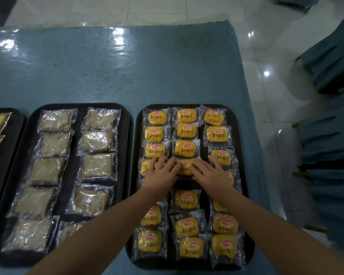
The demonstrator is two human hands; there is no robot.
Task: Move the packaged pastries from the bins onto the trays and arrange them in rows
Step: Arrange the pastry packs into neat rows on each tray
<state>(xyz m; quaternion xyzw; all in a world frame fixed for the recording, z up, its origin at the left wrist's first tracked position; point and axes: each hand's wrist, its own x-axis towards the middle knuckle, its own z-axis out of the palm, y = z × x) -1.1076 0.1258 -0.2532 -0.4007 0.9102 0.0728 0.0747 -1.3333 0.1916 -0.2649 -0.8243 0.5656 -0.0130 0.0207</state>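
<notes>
While both forearms are reaching over the near end of the right-hand black tray [239, 124], the left hand [163, 174] and the right hand [209, 174] are lying fingers-forward on either side of one yellow packaged bun [185, 168] in the tray's middle column, fingers only lightly bent and touching its wrapper; whether they are pinching it I cannot tell. Around that bun, other yellow buns are sitting in three columns, and left of this tray a second black tray [75, 165] is holding two columns of clear-wrapped brown pastries [98, 166].
</notes>
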